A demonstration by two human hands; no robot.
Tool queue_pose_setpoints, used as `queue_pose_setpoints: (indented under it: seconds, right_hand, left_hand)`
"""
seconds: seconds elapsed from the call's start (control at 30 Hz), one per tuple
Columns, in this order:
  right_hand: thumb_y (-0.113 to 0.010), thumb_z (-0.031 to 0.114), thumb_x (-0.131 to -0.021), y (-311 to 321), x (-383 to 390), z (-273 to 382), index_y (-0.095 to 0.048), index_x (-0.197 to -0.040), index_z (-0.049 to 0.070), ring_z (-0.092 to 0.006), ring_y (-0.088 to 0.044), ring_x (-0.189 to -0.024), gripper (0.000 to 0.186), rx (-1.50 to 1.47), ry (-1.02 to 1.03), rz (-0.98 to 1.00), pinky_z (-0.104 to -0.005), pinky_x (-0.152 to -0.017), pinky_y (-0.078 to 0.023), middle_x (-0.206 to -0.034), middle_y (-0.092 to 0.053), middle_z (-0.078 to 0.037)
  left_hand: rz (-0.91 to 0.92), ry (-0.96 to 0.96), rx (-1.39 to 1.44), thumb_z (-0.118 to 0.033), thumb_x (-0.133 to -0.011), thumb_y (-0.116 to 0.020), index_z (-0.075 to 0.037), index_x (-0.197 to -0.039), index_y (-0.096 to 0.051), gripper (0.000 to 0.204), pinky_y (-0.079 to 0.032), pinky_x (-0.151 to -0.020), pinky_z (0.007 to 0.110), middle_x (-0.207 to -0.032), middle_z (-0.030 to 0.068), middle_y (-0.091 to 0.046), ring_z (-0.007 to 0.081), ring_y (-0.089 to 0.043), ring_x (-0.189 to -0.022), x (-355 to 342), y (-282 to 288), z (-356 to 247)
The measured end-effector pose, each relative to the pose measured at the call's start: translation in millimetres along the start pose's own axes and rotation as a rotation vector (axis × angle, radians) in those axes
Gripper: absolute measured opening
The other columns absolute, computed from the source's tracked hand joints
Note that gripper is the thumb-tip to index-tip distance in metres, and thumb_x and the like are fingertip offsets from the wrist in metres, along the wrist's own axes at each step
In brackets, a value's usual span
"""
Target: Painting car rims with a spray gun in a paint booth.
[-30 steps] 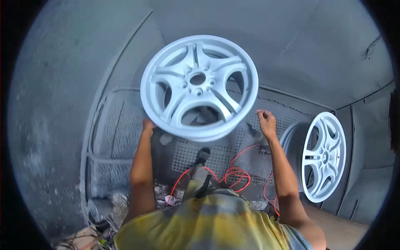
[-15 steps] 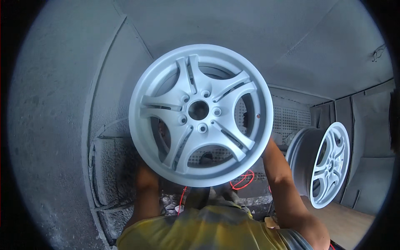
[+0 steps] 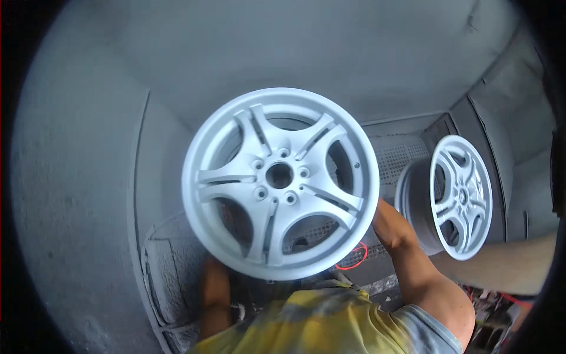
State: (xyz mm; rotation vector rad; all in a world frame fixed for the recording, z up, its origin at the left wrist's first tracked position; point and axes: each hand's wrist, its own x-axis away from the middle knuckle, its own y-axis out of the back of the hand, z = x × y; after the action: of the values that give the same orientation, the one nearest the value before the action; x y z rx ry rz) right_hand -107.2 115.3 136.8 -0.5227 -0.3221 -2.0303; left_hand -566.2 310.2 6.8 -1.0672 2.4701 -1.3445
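Observation:
A white-painted car wheel (image 3: 318, 168) with paired spokes is held up in front of me, its face turned toward me. My left hand (image 3: 214, 269) reaches behind its lower left rim, and my right hand (image 3: 384, 216) grips behind its right side. The fingers of both hands are hidden by the wheel; the forearms show below it. A second wheel (image 3: 461, 195) of the same pattern, with a white face and a grey barrel, stands on edge to the right, beyond my right forearm.
Grey, dust-coated booth walls (image 3: 283, 47) enclose the space at the back and left. A perforated grey panel (image 3: 398, 156) lies behind the wheels. A red hose (image 3: 354, 259) loops below the held wheel. At the lower right is a blurred tan surface (image 3: 507, 265).
The view has shifted: the held wheel sits lower in it and looks turned slightly anticlockwise, while the second wheel appears higher. Both hands stay behind the held wheel.

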Motion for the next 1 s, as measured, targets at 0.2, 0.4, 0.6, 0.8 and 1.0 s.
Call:
queue_pose_setpoints:
  seconds: [0.2,0.4,0.6,0.8,1.0]
  right_hand:
    - [-0.062,0.03,-0.088,30.6,32.9,40.8,-0.063,-0.101,-0.009,-0.0212,-0.063,-0.076,0.042,-0.099,0.048,-0.126,-0.0342,-0.072,-0.051,-0.091,-0.067,-0.015]
    - [-0.054,0.037,-0.094,45.5,185.5,138.2,-0.048,-0.125,0.002,-0.0166,-0.06,-0.096,0.047,-0.288,0.517,-0.037,-0.0346,-0.082,-0.052,-0.11,-0.06,-0.008]
    - [-0.061,0.018,-0.09,-45.9,360.0,71.9,-0.047,-0.124,0.0,-0.0204,-0.054,-0.106,0.041,-0.309,1.031,0.234,-0.0349,-0.093,-0.042,-0.111,-0.058,-0.011]
    - [-0.062,0.022,-0.086,-69.5,513.4,66.5,-0.05,-0.121,0.003,-0.0299,-0.053,-0.108,0.042,-0.068,0.998,0.463,-0.0397,-0.094,-0.042,-0.11,-0.055,-0.016]
    - [-0.053,0.025,-0.093,-93.1,607.8,15.6,-0.048,-0.118,-0.001,-0.0362,-0.052,-0.11,0.035,0.211,2.094,-0.085,-0.0385,-0.091,-0.044,-0.117,-0.051,-0.02]
  left_hand:
    - [0.404,0.156,0.164,-0.017,-0.094,-0.045,-0.001,-0.096,-0.054,0.018,-0.047,-0.066,0.035,-0.088,0.011,-0.06,0.0203,-0.058,-0.074,-85.9,-47.8,37.1]
    - [0.861,0.454,0.235,-0.015,-0.094,-0.044,-0.002,-0.094,-0.054,0.016,-0.047,-0.066,0.035,-0.088,0.0103,-0.06,0.0197,-0.057,-0.074,-200.9,-193.5,69.6]
    - [1.151,0.853,0.214,-0.014,-0.094,-0.043,-0.003,-0.092,-0.054,0.015,-0.047,-0.066,0.035,-0.087,0.0095,-0.059,0.0192,-0.057,-0.074,-223.1,-345.0,101.7]
    - [1.428,1.033,0.181,-0.018,-0.096,-0.042,-0.004,-0.092,-0.046,0.015,-0.046,-0.067,0.036,-0.082,0.0095,-0.052,0.0215,-0.055,-0.073,-141.4,-505.1,146.9]
    - [1.786,0.916,0.157,-0.025,-0.096,-0.046,-0.006,-0.093,-0.04,0.021,-0.044,-0.065,0.036,-0.078,0.0083,-0.049,0.0221,-0.054,-0.067,36.3,-720.6,247.2]
